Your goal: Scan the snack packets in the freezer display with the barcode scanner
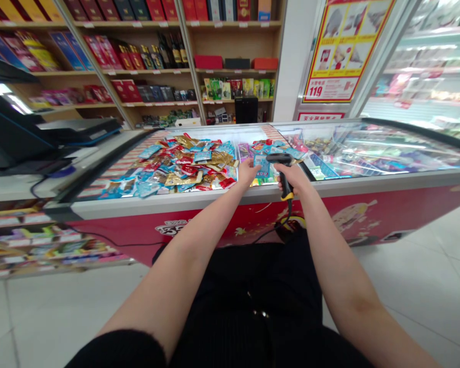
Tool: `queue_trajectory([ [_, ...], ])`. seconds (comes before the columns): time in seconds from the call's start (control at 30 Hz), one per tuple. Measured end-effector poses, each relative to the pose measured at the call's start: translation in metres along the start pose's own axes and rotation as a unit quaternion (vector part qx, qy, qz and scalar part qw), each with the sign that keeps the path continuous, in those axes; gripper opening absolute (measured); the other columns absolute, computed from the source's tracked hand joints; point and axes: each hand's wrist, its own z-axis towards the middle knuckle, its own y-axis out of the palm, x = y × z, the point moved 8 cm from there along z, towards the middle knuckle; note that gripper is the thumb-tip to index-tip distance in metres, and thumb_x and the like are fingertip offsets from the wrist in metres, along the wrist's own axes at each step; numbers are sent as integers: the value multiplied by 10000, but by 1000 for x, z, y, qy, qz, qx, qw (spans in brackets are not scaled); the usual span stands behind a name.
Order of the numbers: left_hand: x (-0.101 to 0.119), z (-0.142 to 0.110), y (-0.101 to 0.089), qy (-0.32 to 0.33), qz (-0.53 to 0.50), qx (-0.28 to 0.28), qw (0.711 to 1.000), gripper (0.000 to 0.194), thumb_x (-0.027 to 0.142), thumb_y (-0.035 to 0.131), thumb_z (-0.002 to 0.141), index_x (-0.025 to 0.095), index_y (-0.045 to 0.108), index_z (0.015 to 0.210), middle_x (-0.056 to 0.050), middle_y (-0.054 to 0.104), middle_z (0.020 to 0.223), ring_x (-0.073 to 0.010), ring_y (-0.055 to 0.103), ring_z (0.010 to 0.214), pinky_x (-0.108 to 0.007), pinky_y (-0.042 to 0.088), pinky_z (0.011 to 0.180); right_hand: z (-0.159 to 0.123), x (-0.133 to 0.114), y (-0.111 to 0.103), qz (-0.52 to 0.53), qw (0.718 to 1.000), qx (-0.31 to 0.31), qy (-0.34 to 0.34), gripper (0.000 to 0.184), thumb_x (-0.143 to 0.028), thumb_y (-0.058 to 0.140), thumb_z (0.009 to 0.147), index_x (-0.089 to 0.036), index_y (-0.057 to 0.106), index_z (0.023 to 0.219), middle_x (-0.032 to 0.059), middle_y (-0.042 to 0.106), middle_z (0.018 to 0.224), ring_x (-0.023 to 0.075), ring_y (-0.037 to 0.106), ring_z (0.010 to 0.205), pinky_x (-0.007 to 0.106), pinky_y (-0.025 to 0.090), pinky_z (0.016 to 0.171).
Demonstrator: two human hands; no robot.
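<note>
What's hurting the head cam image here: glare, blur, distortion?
Head view: wide-angle distortion makes the wooden shelves lean and bends the freezer rim; glare streaks the glass lid at right; a bright reflection sits on the black monitor at left. Head view: the right hand and barcode scanner look fairly sharp, with no obvious motion blur.

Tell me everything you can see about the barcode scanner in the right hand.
The handheld barcode scanner is a pistol-grip model of black plastic, with a yellow band low on the grip. The right hand wraps around the grip, holding the flat head out over packets in the chest freezer. A black cable leaves the grip's base and drops over the freezer's front.
</note>
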Motion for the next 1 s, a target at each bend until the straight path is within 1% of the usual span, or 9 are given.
queue_trajectory([
  [0.1, 0, 0, -9, -4, -8, 34, 999, 231, 121, 661, 760, 126, 729, 980, -38, 762, 897, -162, 693, 839, -258, 531, 799, -3, -7, 5, -10, 1000, -8, -14, 225, -304, 658, 910, -183, 555, 752, -7, 564, 497, 143, 524, 373, 250, 455, 371],
  [0.27, 11, -5, -22, 13, 35, 73, 997, 198, 152, 663, 780, 153, 758, 954, -1, 751, 843, -155, 667, 808, -233, 503, 783, -14, -24, 18, -25, 999, -23, -40, 251, -305, 676, 903, -186, 540, 729, -8, 557, 480, 134, 514, 358, 240, 446, 367],
  [0.37, 15, -5, -28, 20, 53, 74, 996, 231, 118, 636, 774, 152, 764, 963, -3, 749, 839, -158, 663, 801, -235, 501, 784, -18, -30, 25, -36, 998, -31, -41, 257, -299, 683, 905, -188, 533, 730, -15, 550, 472, 120, 497, 344, 225, 432, 358],
  [0.47, 16, -4, -32, 18, 58, 61, 996, 315, 54, 579, 757, 140, 761, 999, -16, 758, 870, -161, 669, 815, -242, 508, 795, -20, -33, 29, -44, 998, -29, -42, 240, -283, 672, 915, -181, 542, 739, -10, 558, 484, 122, 512, 356, 220, 437, 356],
  [0.53, 16, -3, -34, 13, 57, 58, 997, 335, 34, 567, 748, 132, 760, 1004, -25, 766, 901, -166, 677, 836, -251, 514, 813, -19, -34, 32, -48, 998, -29, -42, 237, -271, 654, 924, -176, 547, 735, -5, 561, 490, 125, 518, 363, 225, 441, 354],
  [0.63, 17, 0, -38, 13, 57, 68, 996, 337, 30, 590, 738, 131, 761, 1010, -41, 775, 952, -178, 689, 883, -272, 520, 866, -18, -33, 35, -48, 997, -36, -41, 252, -272, 646, 923, -174, 546, 712, 0, 556, 491, 128, 511, 366, 235, 442, 351],
  [0.73, 16, 3, -40, 12, 62, 77, 995, 330, 37, 613, 724, 133, 763, 1003, -56, 777, 953, -194, 696, 902, -301, 522, 907, -18, -32, 37, -52, 997, -34, -35, 263, -286, 648, 916, -171, 550, 700, 5, 555, 490, 135, 514, 382, 244, 446, 350],
  [0.87, 12, 6, -41, 9, 55, 82, 995, 325, 49, 638, 711, 129, 763, 1000, -68, 774, 922, -208, 700, 906, -319, 526, 916, -18, -34, 38, -54, 997, -36, -33, 237, -279, 636, 918, -168, 569, 721, -1, 552, 495, 132, 514, 388, 238, 437, 344],
  [1.0, 10, 7, -42, 13, 61, 82, 995, 319, 57, 632, 727, 127, 755, 1013, -69, 773, 937, -201, 698, 896, -309, 527, 903, -20, -36, 40, -53, 997, -39, -32, 239, -278, 641, 916, -169, 565, 717, 3, 558, 504, 130, 510, 376, 238, 434, 344],
])
